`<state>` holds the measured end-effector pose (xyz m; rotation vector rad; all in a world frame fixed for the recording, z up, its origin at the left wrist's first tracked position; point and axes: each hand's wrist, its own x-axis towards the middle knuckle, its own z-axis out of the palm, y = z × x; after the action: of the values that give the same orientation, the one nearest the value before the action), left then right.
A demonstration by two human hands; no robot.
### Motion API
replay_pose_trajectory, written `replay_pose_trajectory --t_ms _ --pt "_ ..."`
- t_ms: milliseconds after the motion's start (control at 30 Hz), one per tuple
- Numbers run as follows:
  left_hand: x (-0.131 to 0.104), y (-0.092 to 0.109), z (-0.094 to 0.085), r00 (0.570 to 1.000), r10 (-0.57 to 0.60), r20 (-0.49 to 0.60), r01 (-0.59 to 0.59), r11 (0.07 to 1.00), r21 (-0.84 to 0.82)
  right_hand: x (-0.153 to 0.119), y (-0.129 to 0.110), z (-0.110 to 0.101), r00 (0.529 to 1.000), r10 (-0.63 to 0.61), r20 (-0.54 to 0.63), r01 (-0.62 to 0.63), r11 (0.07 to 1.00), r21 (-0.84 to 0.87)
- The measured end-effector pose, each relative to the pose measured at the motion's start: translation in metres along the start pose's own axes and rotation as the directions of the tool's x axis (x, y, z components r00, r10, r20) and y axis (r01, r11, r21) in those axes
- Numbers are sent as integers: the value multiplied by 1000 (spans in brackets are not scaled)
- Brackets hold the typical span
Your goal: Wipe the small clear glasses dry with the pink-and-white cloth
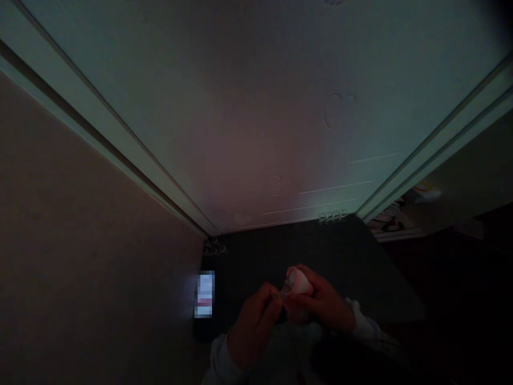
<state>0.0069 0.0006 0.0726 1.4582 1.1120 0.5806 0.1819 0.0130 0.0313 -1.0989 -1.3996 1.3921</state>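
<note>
In dim light, my right hand (326, 299) grips a small white cup-like piece with a pink rim (301, 283), its mouth tilted toward the left. Something pale and crinkled, perhaps clear plastic, shows at that mouth. My left hand (256, 321) is closed in a pinch right beside the opening, its fingertips on the crinkled stuff; its exact kind is too dark to make out. Both hands are close together above the near edge of a dark tabletop (248, 256).
A lit phone-like screen (204, 294), blurred out, is at the table's left side by a wall (100, 256). Behind the table rises a pale panel (240, 107) with heart outlines. Small clear triangular pieces (214, 247) and a clear cluster (332, 216) are at the back edge.
</note>
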Motion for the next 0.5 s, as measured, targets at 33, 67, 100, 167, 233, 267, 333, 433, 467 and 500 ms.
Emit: replay_pose_trajectory --t_ms 33,67,100,167,233,267,333,433,467,500 --pt "0 0 1 1000 3 -6 -3 1000 -6 0 0 0 1000 1 -13 -1 1000 5" --pt "0 0 2 1000 7 -13 -7 1000 -14 0 0 1 1000 -2 -23 2 1000 2" --pt "1 -1 2 1000 11 -22 -11 1000 -27 0 1 0 1000 -7 -29 7 1000 -9" --pt "1 -2 4 999 7 -36 -9 998 -65 0 1 -1 999 -31 -26 30 999 -45" --pt "1 -4 5 999 -9 -35 5 992 -122 1 0 -2 998 -62 -23 59 994 -92" --pt "1 -5 5 999 -18 -32 13 988 -153 1 -1 -2 997 -77 -23 74 990 -118" --pt "2 -9 5 999 -32 -19 27 975 -222 1 -4 -2 994 -109 -30 102 980 -168" --pt "5 -18 6 999 -38 12 40 936 -350 1 -6 -2 988 -156 -5 151 963 -222" --pt "5 -20 6 999 -48 25 54 914 -403 1 -5 -2 984 -176 12 174 957 -233" --pt "6 -22 6 997 -64 37 74 888 -455 1 -3 -2 980 -197 31 198 949 -243"
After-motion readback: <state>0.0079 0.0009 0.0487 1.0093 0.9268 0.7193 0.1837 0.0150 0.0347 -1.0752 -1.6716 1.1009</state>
